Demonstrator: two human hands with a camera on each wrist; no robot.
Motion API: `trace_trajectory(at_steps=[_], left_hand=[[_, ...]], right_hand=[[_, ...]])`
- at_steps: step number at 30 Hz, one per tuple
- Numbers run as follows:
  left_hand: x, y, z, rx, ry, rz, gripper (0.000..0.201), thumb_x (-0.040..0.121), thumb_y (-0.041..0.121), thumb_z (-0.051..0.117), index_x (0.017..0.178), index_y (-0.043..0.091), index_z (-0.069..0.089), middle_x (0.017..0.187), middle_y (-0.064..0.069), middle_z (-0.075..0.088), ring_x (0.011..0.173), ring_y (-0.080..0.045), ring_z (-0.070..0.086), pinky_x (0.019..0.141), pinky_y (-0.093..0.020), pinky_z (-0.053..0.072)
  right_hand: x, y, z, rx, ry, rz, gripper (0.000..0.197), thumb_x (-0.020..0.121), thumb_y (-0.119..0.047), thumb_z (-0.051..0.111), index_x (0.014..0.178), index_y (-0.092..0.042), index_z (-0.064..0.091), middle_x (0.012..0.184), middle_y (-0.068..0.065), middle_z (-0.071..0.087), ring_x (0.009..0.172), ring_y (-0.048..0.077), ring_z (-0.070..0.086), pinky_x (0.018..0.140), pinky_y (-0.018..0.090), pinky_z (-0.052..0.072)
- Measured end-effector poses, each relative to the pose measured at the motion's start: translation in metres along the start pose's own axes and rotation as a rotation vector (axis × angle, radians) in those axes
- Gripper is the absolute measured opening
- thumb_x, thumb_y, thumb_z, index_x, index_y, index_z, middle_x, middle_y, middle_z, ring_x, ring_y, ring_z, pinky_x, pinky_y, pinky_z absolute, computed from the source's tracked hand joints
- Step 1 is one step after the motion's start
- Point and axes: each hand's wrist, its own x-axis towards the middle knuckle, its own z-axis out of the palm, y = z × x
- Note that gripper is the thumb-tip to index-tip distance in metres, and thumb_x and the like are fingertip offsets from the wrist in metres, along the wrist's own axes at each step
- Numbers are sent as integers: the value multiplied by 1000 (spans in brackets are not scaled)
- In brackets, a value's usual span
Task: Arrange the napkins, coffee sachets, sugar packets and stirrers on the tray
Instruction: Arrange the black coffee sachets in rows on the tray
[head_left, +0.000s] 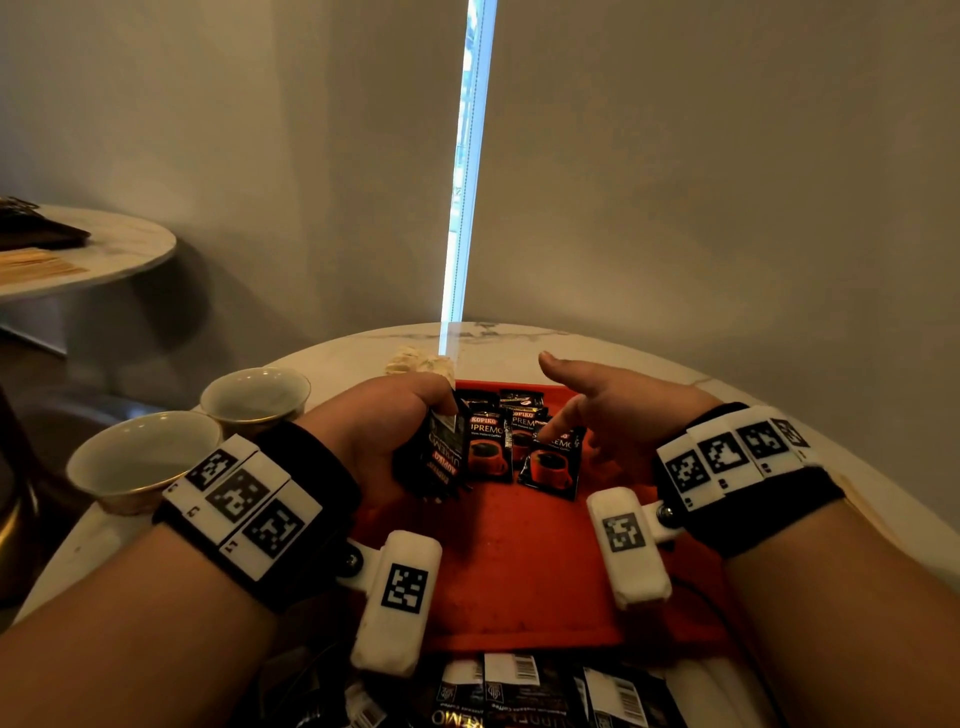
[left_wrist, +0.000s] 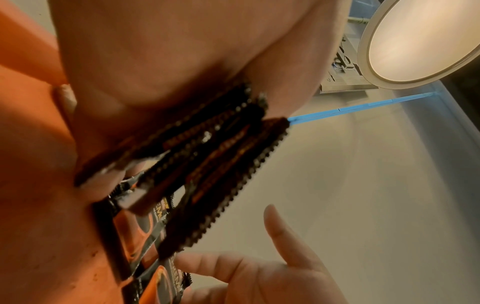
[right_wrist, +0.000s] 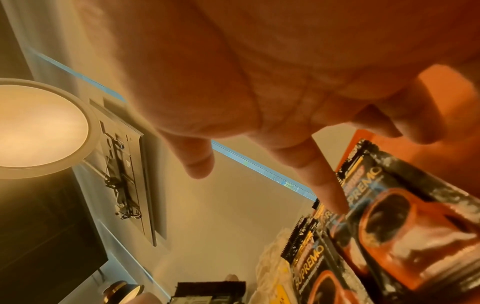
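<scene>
Head view: a person's two hands work over a red tray (head_left: 519, 571) on a round marble table (head_left: 519, 338).
Left hand (head_left: 384, 431): curled round an upright bundle of coffee sachets (head_left: 441, 457); from the left wrist the bundle (left_wrist: 207, 160) shows serrated black edges fanned between palm and thumb.
Right hand (head_left: 613, 415): fingers loosely spread, holding nothing; index fingertip (head_left: 545, 431) on the top of a lying sachet; thumb raised clear.
Sachets laid down (head_left: 519, 447): lying on the tray's far part, directly beneath and between both sets of fingers, overlapping in a loose row.
Sachet look: black wrapper, serrated ends, orange cup picture, lettering "KOPIKO" and "SUPREMO"; from the right wrist the one under the fingertip (right_wrist: 402, 226) lies face up and creased.
Open room: bare red tray floor on the wrist side of both hands, reaching back to the tray's near edge.
Near edge: loose sachets (head_left: 519, 691), barcode sides up, lie off the tray behind the wrists.
Far edge: a crumpled pale napkin (head_left: 415, 361) sits just past the left fingers, beyond the tray's far rim.
Left margin: two empty cups (head_left: 197, 431) stand outside the left wrist, near the table's rim.
Background: a second round table (head_left: 104, 249), well apart, bears wooden stirrers (head_left: 36, 265).
</scene>
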Motion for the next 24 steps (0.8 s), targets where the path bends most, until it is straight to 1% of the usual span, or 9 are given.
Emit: trace_trajectory(at_steps=[3,5,7,11,14,16,18,21,24], left_hand=[[-3,0,3,4,-13,-3,21,96,9,37,105,-1,53,71,-21,70,52,-29,69,45,-33,55],[-5,1,5,5,-9,-1,19,97,9,36,98,-1,53,62,-19,67,45,-27,66,40,-30,53],[-5,1,6,17,3,8,18,98,9,36,97,0,52,58,-17,66,42,-26,64,39,-29,52],[-7,1,8,22,2,5,19,98,9,36,95,0,51,56,-17,65,40,-25,63,37,-28,51],[-8,1,9,23,-3,6,20,98,8,35,93,-1,52,55,-18,64,39,-25,62,36,-28,50],[-8,1,9,30,2,11,19,99,8,36,94,-1,52,55,-18,64,38,-25,62,36,-29,51],[-7,1,8,40,7,13,19,99,8,36,94,-1,52,55,-18,64,39,-25,62,37,-29,51],[-5,1,5,53,10,11,18,98,9,38,95,0,53,59,-18,65,42,-27,63,39,-30,52],[-2,1,3,75,21,9,18,97,11,39,98,-1,53,61,-19,66,45,-27,64,42,-30,53]], right_hand=[[3,2,1,6,-24,54,79,88,-75,44,126,-8,60,101,14,64,124,42,49,100,50,45],[4,3,2,49,-39,56,77,89,-72,46,118,-3,62,107,18,61,110,35,57,78,40,51],[5,2,4,63,-33,47,82,87,-74,47,117,0,63,107,18,59,93,29,59,64,34,47],[10,0,8,59,12,-8,84,86,-77,46,124,-3,59,80,5,48,71,21,45,61,33,37],[14,-1,14,128,25,-56,81,88,-73,47,139,-10,49,84,2,49,79,21,48,71,39,44],[14,-2,15,136,25,-72,82,88,-72,49,143,-10,46,95,4,50,112,33,54,97,50,46],[12,-3,14,111,51,-90,76,92,-67,47,143,-10,47,92,0,45,129,36,44,104,46,40],[7,-6,15,81,57,-114,57,95,-64,43,120,-15,55,91,3,47,90,22,50,67,31,41],[3,-10,22,63,-83,-100,74,88,-73,43,111,-5,60,104,16,53,79,24,53,65,34,44]])
